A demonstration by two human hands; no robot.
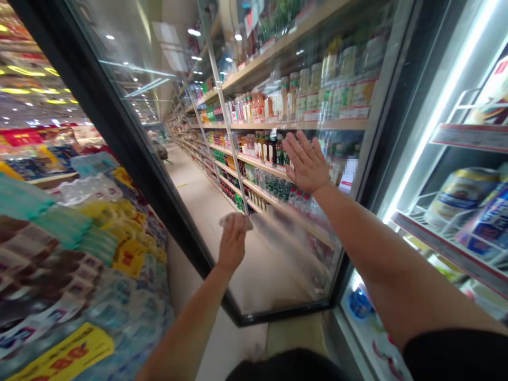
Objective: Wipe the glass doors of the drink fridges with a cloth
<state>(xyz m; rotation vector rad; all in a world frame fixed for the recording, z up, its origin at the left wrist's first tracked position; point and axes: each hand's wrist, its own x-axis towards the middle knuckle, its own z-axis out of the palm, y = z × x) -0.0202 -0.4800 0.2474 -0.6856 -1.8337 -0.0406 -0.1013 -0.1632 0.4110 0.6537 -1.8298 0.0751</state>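
A glass cooler door [278, 264] with a black frame stands swung out in front of me. My left hand [233, 244] is closed on a small pale cloth [249, 223], held at the lower part of the pane; the fingers hide most of it. Higher up and to the right, my right hand [307, 163] is spread flat at the glass with nothing in it. Whether its palm fully touches the pane I cannot tell. Bottles on shelves [313, 98] show in the glass behind both hands.
To the right, the lit cooler holds wire racks with a beer can [462, 193] and other drinks. Stacked bottle packs [119, 301] with a yellow price sign [65, 353] line the left. A pale aisle floor [190, 185] runs away beyond the door.
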